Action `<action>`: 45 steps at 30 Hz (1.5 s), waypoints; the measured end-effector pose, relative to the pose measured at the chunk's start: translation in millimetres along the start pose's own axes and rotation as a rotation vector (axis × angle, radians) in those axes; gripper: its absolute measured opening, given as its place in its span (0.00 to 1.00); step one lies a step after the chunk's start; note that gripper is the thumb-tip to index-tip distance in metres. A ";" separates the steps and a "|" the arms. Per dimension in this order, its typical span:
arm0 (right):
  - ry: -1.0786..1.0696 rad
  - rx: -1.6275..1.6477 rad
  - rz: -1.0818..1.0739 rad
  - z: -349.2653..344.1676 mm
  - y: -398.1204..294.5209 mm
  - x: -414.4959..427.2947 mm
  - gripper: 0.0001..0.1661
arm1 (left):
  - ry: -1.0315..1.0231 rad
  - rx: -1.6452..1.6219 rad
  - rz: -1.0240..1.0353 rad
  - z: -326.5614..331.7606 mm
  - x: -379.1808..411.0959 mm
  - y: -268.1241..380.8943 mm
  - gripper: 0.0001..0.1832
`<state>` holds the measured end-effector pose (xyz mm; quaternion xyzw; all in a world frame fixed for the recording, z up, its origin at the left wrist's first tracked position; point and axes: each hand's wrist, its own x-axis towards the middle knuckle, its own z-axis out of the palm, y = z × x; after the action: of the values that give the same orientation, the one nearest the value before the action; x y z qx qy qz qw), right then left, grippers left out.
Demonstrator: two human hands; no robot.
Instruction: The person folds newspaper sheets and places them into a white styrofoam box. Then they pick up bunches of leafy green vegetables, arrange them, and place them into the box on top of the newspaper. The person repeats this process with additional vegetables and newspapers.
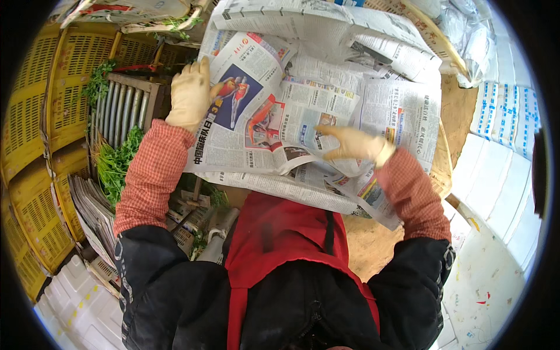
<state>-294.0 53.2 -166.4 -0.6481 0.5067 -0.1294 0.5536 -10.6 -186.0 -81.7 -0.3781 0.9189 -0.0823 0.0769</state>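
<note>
Several overlapping newspaper sheets (319,105) lie spread over a yellow basket or crate, whose rim (444,175) shows at the right. My left hand (190,94), in a pale glove, is at the left edge of the upper sheet, its thumb over the paper; whether it grips the edge is unclear. My right hand (350,142), gloved too and slightly blurred, is over the middle of the sheets with its fingers apart and nothing in them. Below it the near edges of the paper curl up. What lies under the newspaper is hidden.
Yellow perforated crates (26,113) line the left side. Beside them are green leafy vegetables (124,162), a rack of metal rollers (124,107) and a stack of newspapers (89,214). White foam boxes (494,175) stand at the right, with clear plastic bags (477,48) above them.
</note>
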 end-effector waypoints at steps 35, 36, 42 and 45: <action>0.911 -0.760 -0.318 -40.3 -285.5 -160.0 0.23 | 0.331 -0.422 0.587 -237.5 -141.9 27.3 0.23; 0.875 -0.758 -0.276 -29.8 -281.2 -171.4 0.23 | 0.276 -0.513 0.651 -231.4 -148.3 32.8 0.23; 0.628 -0.676 0.075 37.0 -185.2 -141.5 0.28 | -0.026 -0.430 0.466 -93.3 -162.9 89.5 0.20; 0.356 -0.641 0.282 62.1 -131.9 -107.5 0.30 | -0.172 -0.496 0.436 -32.5 -155.4 115.6 0.22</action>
<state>-229.8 159.0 -34.2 -0.6798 0.6934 0.0023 0.2390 13.1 8.0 -61.9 -0.1856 0.9602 0.1942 0.0758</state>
